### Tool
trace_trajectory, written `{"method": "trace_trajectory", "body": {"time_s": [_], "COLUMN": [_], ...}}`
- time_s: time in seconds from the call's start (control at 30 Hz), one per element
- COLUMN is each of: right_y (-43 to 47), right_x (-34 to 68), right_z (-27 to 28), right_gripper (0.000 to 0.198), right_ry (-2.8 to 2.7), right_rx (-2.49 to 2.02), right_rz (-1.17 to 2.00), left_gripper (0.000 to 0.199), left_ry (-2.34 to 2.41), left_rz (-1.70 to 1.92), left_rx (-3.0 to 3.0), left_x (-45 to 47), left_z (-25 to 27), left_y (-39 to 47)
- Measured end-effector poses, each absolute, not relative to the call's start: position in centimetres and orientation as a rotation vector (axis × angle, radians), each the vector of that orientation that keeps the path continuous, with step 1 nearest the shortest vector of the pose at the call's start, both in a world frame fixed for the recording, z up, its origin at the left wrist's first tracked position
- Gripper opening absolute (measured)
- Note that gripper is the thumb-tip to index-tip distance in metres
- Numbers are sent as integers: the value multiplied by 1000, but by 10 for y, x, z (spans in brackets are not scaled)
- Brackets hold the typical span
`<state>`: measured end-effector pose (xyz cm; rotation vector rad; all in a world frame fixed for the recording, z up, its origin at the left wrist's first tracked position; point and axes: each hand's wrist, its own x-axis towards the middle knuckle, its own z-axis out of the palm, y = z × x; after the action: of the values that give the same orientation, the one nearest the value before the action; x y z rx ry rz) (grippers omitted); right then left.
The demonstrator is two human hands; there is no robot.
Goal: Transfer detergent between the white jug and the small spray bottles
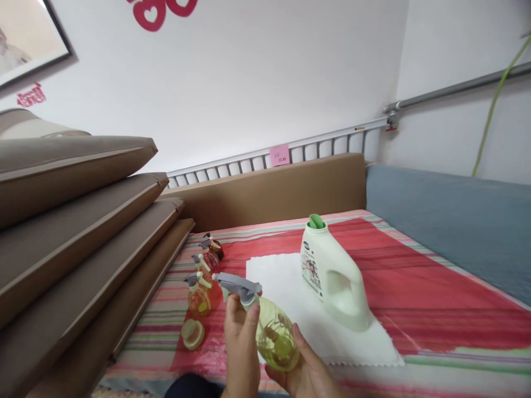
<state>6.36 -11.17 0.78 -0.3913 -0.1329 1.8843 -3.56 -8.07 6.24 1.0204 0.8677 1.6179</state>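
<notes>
A yellow-green see-through spray bottle point(277, 331) with a grey trigger head is tilted in front of me, its nozzle pointing left. My left hand point(243, 342) grips it by the neck, just under the trigger head. Around the lower body and base curl the fingers of my right hand point(305, 367). Behind it and to the right, a pale green detergent jug point(334, 276) without a cap stands on a white cloth point(269, 265), its green spout showing.
Several other spray bottles point(199, 298) line up at the left on the red striped bedcover point(406, 276), with a pale round cap point(192, 334) in front. Brown cushions point(83, 237) are stacked at left; a blue padded side point(448, 215) bounds the right.
</notes>
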Motion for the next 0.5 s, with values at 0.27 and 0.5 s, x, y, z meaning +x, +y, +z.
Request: {"method": "trace_trajectory", "body": {"time_s": [0.27, 0.5], "right_y": [-113, -116], "right_x": [68, 63], "right_z": [11, 11], "right_gripper": [40, 47], "right_ry": [-119, -199], "right_rx": [-377, -454], "right_rz": [1892, 1827], "left_gripper": [46, 40], "left_ry": [975, 1083], "left_rz": [1509, 1677], "left_rx": [1063, 1136], "left_x": [-42, -42], "left_z": [60, 81], "left_y": [-83, -85]}}
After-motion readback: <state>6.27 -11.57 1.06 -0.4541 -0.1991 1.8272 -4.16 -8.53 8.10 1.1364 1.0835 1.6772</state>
